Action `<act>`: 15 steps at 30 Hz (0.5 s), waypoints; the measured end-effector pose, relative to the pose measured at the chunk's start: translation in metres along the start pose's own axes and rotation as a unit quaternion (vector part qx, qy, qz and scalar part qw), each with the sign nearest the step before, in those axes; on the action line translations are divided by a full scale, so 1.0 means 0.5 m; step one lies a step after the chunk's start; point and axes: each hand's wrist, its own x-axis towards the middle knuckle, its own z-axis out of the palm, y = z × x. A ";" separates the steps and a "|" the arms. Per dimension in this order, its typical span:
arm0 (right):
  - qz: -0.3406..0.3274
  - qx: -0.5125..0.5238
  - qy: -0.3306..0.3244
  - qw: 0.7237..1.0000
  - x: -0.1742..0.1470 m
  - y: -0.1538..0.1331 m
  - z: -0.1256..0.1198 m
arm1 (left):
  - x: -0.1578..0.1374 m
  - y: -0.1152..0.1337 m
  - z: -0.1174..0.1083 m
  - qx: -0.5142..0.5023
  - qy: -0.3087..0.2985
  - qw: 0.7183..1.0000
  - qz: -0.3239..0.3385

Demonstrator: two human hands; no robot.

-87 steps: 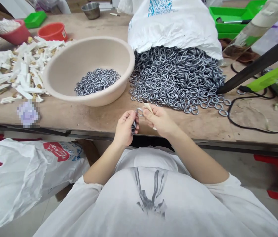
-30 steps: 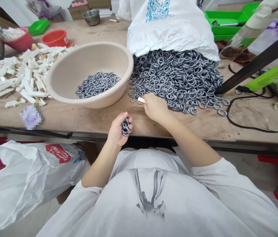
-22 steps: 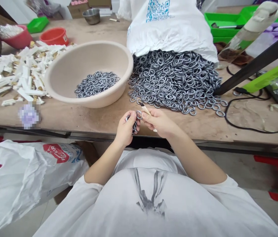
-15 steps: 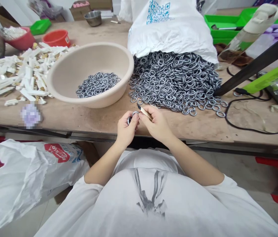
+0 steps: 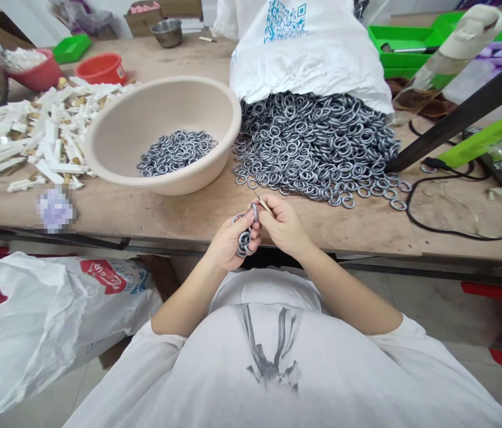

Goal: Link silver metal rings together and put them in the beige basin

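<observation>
Close to the table's front edge, my left hand [image 5: 233, 239] is closed around several grey rings [image 5: 244, 241]. One more ring [image 5: 255, 211] stands upright between its thumb and forefinger. My right hand [image 5: 285, 224] meets it from the right, pinching a small knife [image 5: 265, 206] with a pale handle; its thin dark tip points up and left. Just beyond both hands lies a large heap of the same grey rings [image 5: 313, 148]. To the left, a wide beige basin [image 5: 112, 131] holds a smaller pile of rings.
A white sack [image 5: 308, 65] lies behind the heap. White pieces [image 5: 50, 137] cover the left of the table, near a red bowl [image 5: 101, 69]. On the right are a dark bar [image 5: 460, 113], a green strip [image 5: 491, 137], a black cable [image 5: 411, 208] and a clear bottle [image 5: 451, 53].
My left hand has turned, so more of its rings show, and one ring now stands upright at the fingertips. The knife has rolled in my right hand, showing its thin edge.
</observation>
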 end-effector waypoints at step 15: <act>-0.131 -0.182 0.058 0.973 -0.015 -0.014 -0.021 | -0.010 0.007 0.014 0.016 0.023 0.998 0.060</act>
